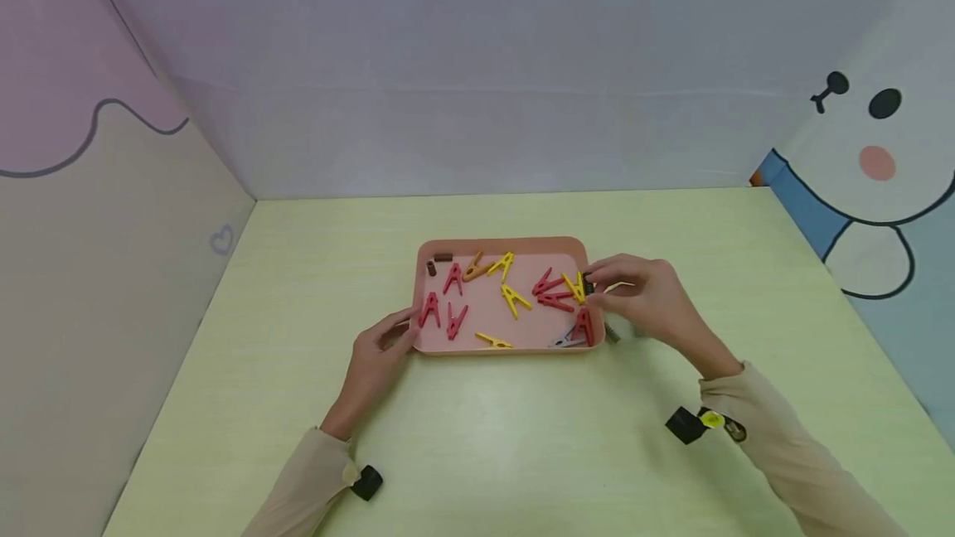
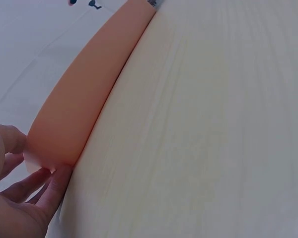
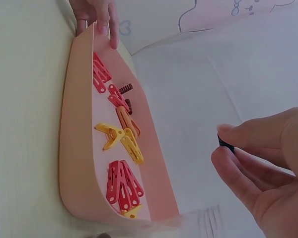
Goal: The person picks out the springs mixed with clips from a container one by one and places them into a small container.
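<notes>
A shallow pink tray (image 1: pixel 481 292) holds several plastic clothespins: red (image 1: pixel 429 310), yellow (image 1: pixel 515 300), orange (image 1: pixel 475 269) and grey-blue (image 1: pixel 569 340). Two short dark coils (image 1: pixel 443 257) lie in its far left corner. At the near left corner, my left hand (image 1: pixel 382 359) grips the tray's side, fingers over the rim. Beside the right end, my right hand (image 1: pixel 647 295) pinches a small black cylindrical piece (image 3: pixel 226 142) between thumb and fingertips. In the right wrist view that piece is apart from the tray; its details are mostly hidden by the fingers.
A dark spring-like piece (image 1: pixel 612 332) lies on the pale table (image 1: pixel 492 437) just outside the tray's right end. White panels with cartoon drawings (image 1: pixel 884 164) stand behind and at the sides of the table.
</notes>
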{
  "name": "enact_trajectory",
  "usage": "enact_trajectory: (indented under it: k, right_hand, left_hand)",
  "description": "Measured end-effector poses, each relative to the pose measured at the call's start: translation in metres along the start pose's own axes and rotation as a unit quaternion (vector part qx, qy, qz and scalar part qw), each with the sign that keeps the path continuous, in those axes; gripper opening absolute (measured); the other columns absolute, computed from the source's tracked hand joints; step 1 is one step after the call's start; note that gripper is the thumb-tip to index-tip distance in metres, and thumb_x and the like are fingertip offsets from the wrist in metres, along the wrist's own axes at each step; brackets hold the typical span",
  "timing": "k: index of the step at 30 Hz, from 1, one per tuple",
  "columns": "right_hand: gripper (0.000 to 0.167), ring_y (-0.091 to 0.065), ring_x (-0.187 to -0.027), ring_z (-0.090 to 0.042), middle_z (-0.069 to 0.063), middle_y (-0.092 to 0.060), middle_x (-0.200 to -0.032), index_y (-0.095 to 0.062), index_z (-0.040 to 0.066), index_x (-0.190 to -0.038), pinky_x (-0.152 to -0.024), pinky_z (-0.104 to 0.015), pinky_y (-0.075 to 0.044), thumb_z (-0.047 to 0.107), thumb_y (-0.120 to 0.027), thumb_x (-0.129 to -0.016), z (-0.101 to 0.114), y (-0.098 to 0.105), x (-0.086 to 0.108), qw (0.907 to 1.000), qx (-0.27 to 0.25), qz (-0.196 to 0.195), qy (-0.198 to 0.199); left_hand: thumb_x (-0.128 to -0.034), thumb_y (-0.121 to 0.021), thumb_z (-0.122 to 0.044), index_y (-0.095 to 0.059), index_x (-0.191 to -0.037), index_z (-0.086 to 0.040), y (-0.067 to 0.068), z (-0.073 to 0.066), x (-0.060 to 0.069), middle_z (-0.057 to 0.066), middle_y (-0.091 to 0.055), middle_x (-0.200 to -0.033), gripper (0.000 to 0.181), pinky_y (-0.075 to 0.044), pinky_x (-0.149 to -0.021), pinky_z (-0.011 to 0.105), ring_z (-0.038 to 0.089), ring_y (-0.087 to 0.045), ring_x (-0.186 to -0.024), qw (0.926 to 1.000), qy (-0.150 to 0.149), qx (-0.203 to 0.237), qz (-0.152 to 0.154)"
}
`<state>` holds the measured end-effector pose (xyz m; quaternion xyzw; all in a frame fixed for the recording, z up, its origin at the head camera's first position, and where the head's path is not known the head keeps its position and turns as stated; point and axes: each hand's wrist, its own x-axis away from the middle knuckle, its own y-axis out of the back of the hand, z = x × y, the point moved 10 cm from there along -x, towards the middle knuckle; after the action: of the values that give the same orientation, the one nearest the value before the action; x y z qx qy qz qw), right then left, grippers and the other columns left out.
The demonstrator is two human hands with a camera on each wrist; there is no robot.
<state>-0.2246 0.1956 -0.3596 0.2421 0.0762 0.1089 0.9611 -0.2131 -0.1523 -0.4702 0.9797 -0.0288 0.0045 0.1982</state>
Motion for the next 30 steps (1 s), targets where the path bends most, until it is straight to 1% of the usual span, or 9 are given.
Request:
enact_trajectory:
  k: [3, 8, 15, 18, 21, 24, 26, 30]
  right_hand:
    - [0.023, -0.062, -0.092, -0.022, -0.009, -0.063, -0.113, -0.071, 0.001, -0.103, -0.077, -0.02, -0.053, 0.013, -0.074, -0.083, -0.001, 0.006, 0.003, 1.0, 0.006, -0.005, -0.006]
    - [0.023, -0.062, -0.09, -0.016, -0.009, -0.063, -0.113, -0.071, 0.002, -0.103, -0.076, -0.017, -0.052, 0.012, -0.074, -0.083, -0.003, 0.015, 0.006, 0.9998, 0.015, -0.014, -0.004]
    - [0.026, -0.062, -0.088, -0.011, -0.01, -0.062, -0.114, -0.071, 0.002, -0.104, -0.074, -0.015, -0.052, 0.012, -0.075, -0.081, -0.007, 0.026, 0.012, 0.9991, 0.034, -0.025, -0.01]
    - [0.025, -0.062, -0.088, -0.01, -0.011, -0.062, -0.114, -0.071, 0.001, -0.104, -0.074, -0.014, -0.051, 0.011, -0.074, -0.082, -0.008, 0.03, 0.013, 0.9988, 0.039, -0.029, -0.01]
    - [0.023, -0.062, -0.086, -0.007, -0.012, -0.062, -0.114, -0.071, 0.001, -0.103, -0.073, -0.014, -0.051, 0.01, -0.074, -0.082, -0.009, 0.035, 0.015, 0.9981, 0.05, -0.034, -0.002]
    - [0.021, -0.062, -0.084, -0.005, -0.011, -0.063, -0.112, -0.071, 0.001, -0.101, -0.072, -0.014, -0.052, 0.009, -0.074, -0.082, -0.011, 0.04, 0.018, 0.997, 0.065, -0.042, 0.007]
    - [0.02, -0.062, -0.084, -0.004, -0.012, -0.063, -0.111, -0.071, 0.0, -0.1, -0.071, -0.014, -0.052, 0.008, -0.074, -0.082, -0.013, 0.043, 0.019, 0.9965, 0.069, -0.045, 0.011]
    - [0.019, -0.062, -0.082, -0.004, -0.013, -0.063, -0.11, -0.072, 0.0, -0.099, -0.07, -0.013, -0.052, 0.007, -0.074, -0.081, -0.019, 0.045, 0.019, 0.9957, 0.08, -0.047, 0.001]
  left_hand:
    - [-0.0928, -0.062, -0.023, -0.063, -0.125, -0.019, -0.001, 0.001, 0.0, -0.002, -0.059, -0.125, 0.033, -0.048, -0.092, 0.029, 0.013, -0.056, -0.112, 1.0, -0.002, 0.0, 0.002]
    - [-0.0928, -0.062, -0.023, -0.063, -0.125, -0.018, 0.0, 0.0, 0.0, -0.002, -0.06, -0.124, 0.032, -0.048, -0.089, 0.022, 0.014, -0.056, -0.111, 1.0, -0.005, 0.001, 0.0]
    - [-0.0928, -0.062, -0.023, -0.063, -0.125, -0.017, 0.0, -0.003, 0.001, -0.001, -0.06, -0.124, 0.032, -0.048, -0.09, 0.024, 0.015, -0.056, -0.112, 0.9999, -0.01, -0.002, 0.0]
    - [-0.0926, -0.063, -0.022, -0.063, -0.125, -0.017, 0.001, -0.002, 0.002, 0.0, -0.06, -0.124, 0.032, -0.048, -0.089, 0.022, 0.015, -0.056, -0.111, 1.0, -0.008, -0.004, -0.003]
    - [-0.0923, -0.063, -0.021, -0.063, -0.125, -0.016, 0.001, -0.002, 0.002, 0.002, -0.06, -0.124, 0.033, -0.048, -0.088, 0.02, 0.017, -0.057, -0.11, 0.9999, -0.01, 0.003, -0.002]
    - [-0.092, -0.063, -0.021, -0.063, -0.124, -0.015, 0.001, -0.003, 0.001, 0.004, -0.06, -0.125, 0.033, -0.048, -0.088, 0.02, 0.019, -0.058, -0.11, 0.9998, -0.014, 0.014, 0.001]
    - [-0.092, -0.063, -0.022, -0.064, -0.124, -0.016, 0.0, -0.003, 0.001, 0.003, -0.06, -0.124, 0.033, -0.048, -0.087, 0.02, 0.018, -0.057, -0.11, 0.9998, -0.014, 0.015, 0.002]
    - [-0.0922, -0.063, -0.023, -0.064, -0.123, -0.018, 0.0, 0.0, -0.001, -0.001, -0.061, -0.123, 0.031, -0.048, -0.086, 0.016, 0.014, -0.057, -0.109, 0.9999, -0.009, 0.009, -0.001]
